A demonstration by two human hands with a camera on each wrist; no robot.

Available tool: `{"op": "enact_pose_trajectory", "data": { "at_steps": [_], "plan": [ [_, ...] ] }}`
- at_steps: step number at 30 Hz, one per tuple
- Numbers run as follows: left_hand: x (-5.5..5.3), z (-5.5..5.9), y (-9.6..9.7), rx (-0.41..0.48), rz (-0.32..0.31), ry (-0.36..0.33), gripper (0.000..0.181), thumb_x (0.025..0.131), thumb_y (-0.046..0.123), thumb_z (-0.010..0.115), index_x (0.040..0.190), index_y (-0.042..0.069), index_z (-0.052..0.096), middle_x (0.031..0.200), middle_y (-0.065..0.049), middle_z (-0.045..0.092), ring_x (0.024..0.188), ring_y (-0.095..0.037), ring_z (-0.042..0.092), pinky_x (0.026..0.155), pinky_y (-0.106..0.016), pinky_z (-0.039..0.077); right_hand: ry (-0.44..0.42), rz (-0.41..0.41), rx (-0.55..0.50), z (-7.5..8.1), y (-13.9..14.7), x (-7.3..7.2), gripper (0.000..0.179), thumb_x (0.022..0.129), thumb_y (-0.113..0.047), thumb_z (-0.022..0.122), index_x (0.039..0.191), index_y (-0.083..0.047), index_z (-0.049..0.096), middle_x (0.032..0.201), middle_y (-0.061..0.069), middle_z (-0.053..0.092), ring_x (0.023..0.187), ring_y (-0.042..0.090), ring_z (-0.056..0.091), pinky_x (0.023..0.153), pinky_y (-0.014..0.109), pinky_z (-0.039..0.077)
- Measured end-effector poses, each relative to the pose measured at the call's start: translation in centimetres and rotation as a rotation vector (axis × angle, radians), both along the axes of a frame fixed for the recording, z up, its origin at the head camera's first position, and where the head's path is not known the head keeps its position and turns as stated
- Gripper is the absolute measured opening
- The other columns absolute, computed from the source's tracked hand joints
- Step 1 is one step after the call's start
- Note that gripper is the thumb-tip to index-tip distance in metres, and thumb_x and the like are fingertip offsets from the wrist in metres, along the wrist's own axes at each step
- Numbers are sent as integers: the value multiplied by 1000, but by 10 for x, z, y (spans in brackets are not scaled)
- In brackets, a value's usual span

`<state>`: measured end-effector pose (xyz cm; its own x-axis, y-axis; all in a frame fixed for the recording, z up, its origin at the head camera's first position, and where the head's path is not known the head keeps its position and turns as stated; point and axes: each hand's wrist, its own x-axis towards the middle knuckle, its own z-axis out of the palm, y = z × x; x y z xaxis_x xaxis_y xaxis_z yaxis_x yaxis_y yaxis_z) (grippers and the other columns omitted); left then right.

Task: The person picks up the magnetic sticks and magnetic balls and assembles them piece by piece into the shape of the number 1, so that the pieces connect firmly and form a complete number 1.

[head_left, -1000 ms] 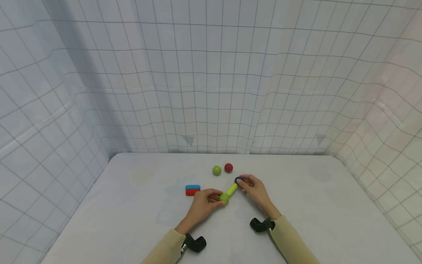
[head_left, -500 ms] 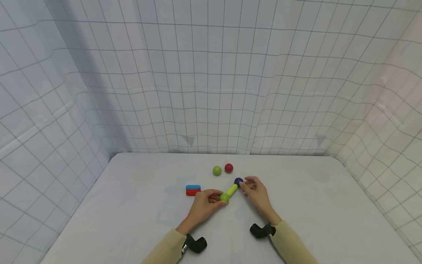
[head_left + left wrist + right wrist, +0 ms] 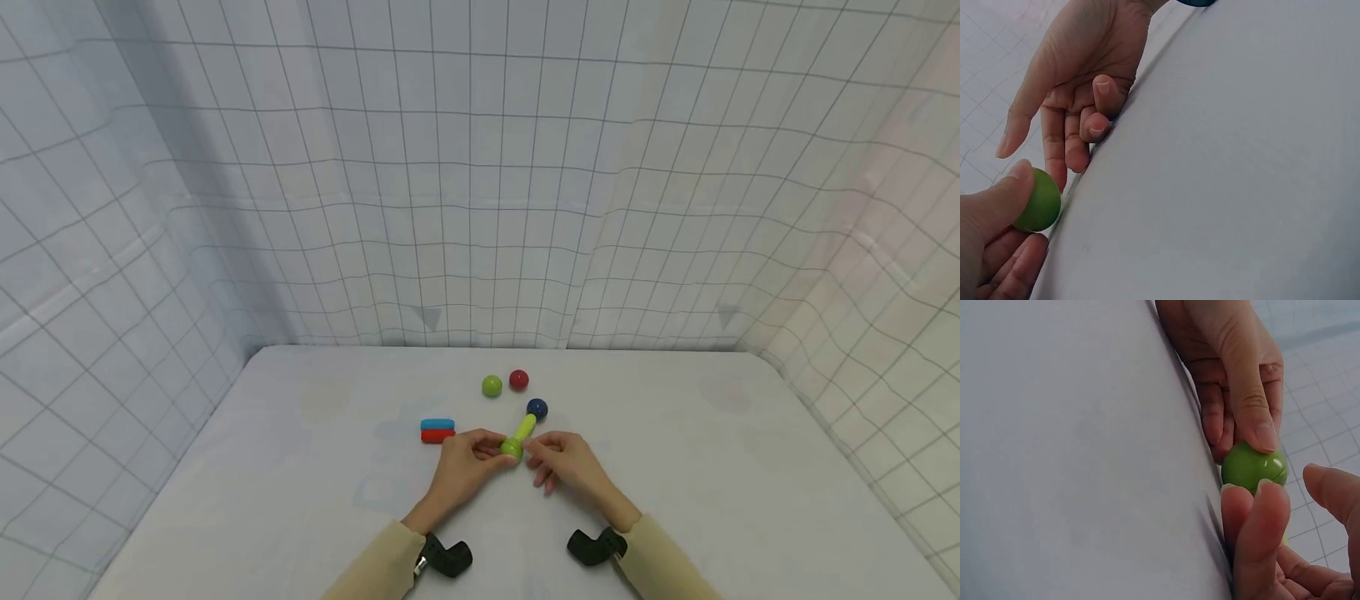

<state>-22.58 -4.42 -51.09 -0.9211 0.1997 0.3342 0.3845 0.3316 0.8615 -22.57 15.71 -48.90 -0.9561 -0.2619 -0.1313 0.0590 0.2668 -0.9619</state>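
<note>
Thumb and fingers of my left hand (image 3: pixel 462 468) pinch a green ball (image 3: pixel 512 449). A yellow-green stick (image 3: pixel 526 427) runs from that ball to a dark blue ball (image 3: pixel 537 408) at its far end. Close to the green ball on its right is my right hand (image 3: pixel 572 468), and nothing is between its thumb and fingers. In the right wrist view the right thumb stands apart from the ball, while its fingertips lie close beside it; whether they touch is unclear. A seam shows on the held ball (image 3: pixel 1254 465) there.
Another green ball (image 3: pixel 492 386) and a red ball (image 3: pixel 518 380) lie farther back on the white table (image 3: pixel 300 467). Left of the left hand are a blue bar (image 3: pixel 437 424) and a red bar (image 3: pixel 437 436), side by side. A gridded white curtain (image 3: pixel 480 208) surrounds the table.
The right hand has let go of the dark blue ball and moved nearer, down beside the green ball. My left hand keeps its pinch and stays in place.
</note>
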Motion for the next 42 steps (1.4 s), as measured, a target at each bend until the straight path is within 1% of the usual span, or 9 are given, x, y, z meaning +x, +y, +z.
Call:
{"op": "enact_pose_trajectory", "data": {
  "at_steps": [5,10,14,18,21,31,33,39,42],
  "plan": [
    [2,0,5,32,15,-9,31,73,25,83,92,4,73,79,0,69,67,-8,63,61,-22,52,-41,20,17,2,-3,2,46,90,-41,64,95,4,68,75,9,65,53,16,61,47,28,50],
    [4,0,11,64,28,-26,29,71,24,84,89,5,72,76,2,68,66,-7,62,61,-23,52,-63,31,12,4,-3,1,46,92,-40,61,88,5,68,73,12,66,53,17,62,46,28,49],
    [6,1,13,76,33,-31,28,72,24,84,88,5,72,77,2,68,66,-8,62,60,-23,52,-80,47,-19,18,-5,7,43,94,-34,60,86,7,67,74,17,66,54,19,63,47,27,49],
    [6,1,15,79,37,-24,28,72,26,84,88,6,71,78,2,68,66,-9,62,60,-23,51,-79,61,-33,35,-8,13,40,94,-31,61,87,8,67,75,18,66,55,18,63,48,27,50],
    [6,0,16,70,45,-15,29,72,27,84,89,7,71,78,3,67,66,-8,61,60,-22,51,-79,62,-42,39,-9,15,38,94,-29,62,88,9,66,77,18,66,56,17,62,48,26,49],
    [6,1,16,49,34,-37,32,73,29,83,93,7,70,79,3,68,67,-8,61,60,-22,51,-81,47,-21,36,-7,13,37,93,-30,62,86,6,67,73,15,66,54,14,60,47,24,48],
    [7,1,16,55,29,-33,32,73,28,82,93,6,70,79,2,67,67,-9,61,60,-22,51,-77,37,-12,30,-7,11,36,93,-30,62,86,5,67,72,14,66,52,14,60,46,24,47],
    [9,1,15,57,30,-16,28,75,27,82,92,7,71,82,1,69,67,-8,61,60,-22,51,-64,14,1,4,-3,0,39,93,-34,62,87,4,67,71,11,65,51,13,59,42,23,45],
    [10,1,14,57,28,-12,28,75,28,81,91,8,71,84,0,69,67,-8,62,60,-23,51,-65,9,3,1,-3,-1,40,92,-36,63,86,3,67,70,10,64,51,14,60,41,23,45]
  ]
}}
